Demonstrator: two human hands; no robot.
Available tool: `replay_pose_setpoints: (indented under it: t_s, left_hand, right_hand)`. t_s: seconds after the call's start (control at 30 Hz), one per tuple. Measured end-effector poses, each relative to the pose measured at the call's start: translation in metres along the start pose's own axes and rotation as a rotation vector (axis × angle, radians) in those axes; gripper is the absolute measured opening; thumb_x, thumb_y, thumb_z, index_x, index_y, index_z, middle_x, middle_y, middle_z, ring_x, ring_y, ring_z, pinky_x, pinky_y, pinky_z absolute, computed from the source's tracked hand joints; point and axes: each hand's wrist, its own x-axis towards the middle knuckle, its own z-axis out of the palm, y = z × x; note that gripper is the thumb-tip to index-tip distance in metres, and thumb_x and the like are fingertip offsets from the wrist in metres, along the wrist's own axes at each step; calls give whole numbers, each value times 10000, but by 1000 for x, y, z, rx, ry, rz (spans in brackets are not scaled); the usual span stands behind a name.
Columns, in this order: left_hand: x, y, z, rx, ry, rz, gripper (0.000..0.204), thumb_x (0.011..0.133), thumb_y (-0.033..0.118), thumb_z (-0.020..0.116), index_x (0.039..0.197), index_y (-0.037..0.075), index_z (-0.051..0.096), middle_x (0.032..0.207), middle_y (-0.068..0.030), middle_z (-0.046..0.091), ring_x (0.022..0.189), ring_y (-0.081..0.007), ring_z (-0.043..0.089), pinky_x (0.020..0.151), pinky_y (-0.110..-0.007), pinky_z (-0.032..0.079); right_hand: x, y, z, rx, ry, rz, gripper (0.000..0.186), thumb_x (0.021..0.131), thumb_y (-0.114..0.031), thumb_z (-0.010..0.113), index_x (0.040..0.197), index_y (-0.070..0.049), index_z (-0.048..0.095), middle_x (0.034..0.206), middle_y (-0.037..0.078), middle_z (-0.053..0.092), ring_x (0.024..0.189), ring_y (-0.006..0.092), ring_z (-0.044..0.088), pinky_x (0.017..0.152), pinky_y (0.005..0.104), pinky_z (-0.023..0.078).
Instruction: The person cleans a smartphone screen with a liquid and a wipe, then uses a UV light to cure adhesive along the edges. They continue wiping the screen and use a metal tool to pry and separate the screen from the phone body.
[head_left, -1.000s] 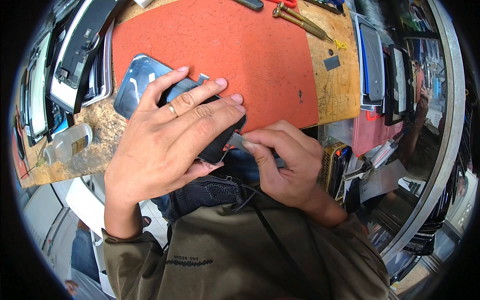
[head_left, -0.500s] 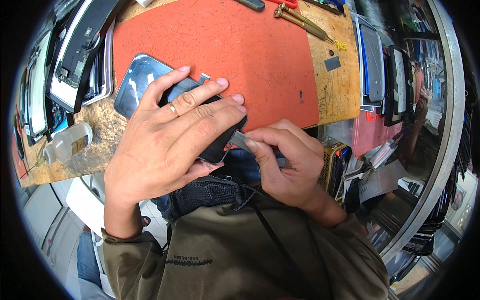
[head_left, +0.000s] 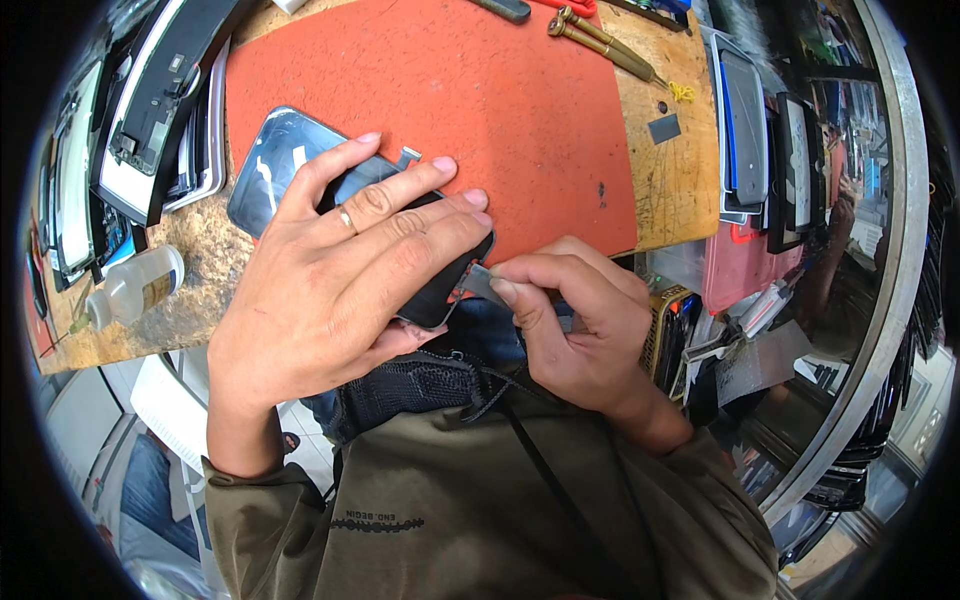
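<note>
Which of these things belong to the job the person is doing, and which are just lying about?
In the job, apparently:
- dark phone-like slab, under the left hand
- flat grey blade, in the right hand
- orange-red mat

Lying about:
- translucent bottle
- brass-coloured screwdrivers
- small grey square

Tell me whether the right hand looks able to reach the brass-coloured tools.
Probably yes: nothing visible blocks the way from the right hand to the brass-coloured tools, though it would likely first have to release the flat grey piece it pinches.
</note>
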Motion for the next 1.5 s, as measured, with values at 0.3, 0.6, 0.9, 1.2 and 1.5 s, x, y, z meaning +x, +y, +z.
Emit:
replay_pose_setpoints:
  t_s: [0.3, 0.6, 0.9, 1.2, 1.5]
  left_hand:
    - [0, 1, 2, -4, 11, -4, 662, 888, 433, 847, 1411, 56, 699, 1502, -76, 749, 1522, -311, 615, 1301, -620, 344]
    - [0, 1, 1, 0, 2, -2, 678, 918, 500, 806, 1412, 49, 698, 1489, -90, 754, 1514, -322, 622, 1303, -624, 339]
    - [0, 0, 2, -4, 7, -4, 664, 907, 466, 818, 1406, 44, 700, 1486, -91, 756, 1522, -321, 615, 1302, -629, 339]
    - [0, 1, 5, -5, 42, -5, 629, 864, 388, 851, 1380, 50, 727, 1481, -85, 758, 1510, -307, 627, 1302, -615, 347]
    - [0, 1, 2, -23, 20, -8, 661, 857, 395, 850, 1404, 52, 709, 1499, -81, 749, 1519, -316, 618, 1295, -622, 347]
  right_hand:
    - [-1, 0, 3, -27, 17, -34, 153, 910, 88, 824, 1037, 30, 761, 836, 140, 714, 674, 271, 719, 583, 361, 528]
    - [1, 1, -2, -14, -44, -37, 163, 908, 94, 819, 1039, 16, 763, 828, 131, 698, 661, 266, 706, 581, 364, 522]
    - [0, -2, 0, 5, -14, 30, 146, 926, 95, 810, 1049, 26, 770, 841, 139, 711, 672, 248, 716, 590, 353, 527]
    - [2, -3, 0, -35, -3, -20, 150, 914, 99, 810, 1041, 31, 766, 851, 148, 726, 687, 269, 732, 601, 358, 544]
    - [2, -2, -1, -41, -37, -31, 175, 902, 89, 816, 1050, 15, 760, 829, 133, 690, 662, 285, 706, 575, 379, 517]
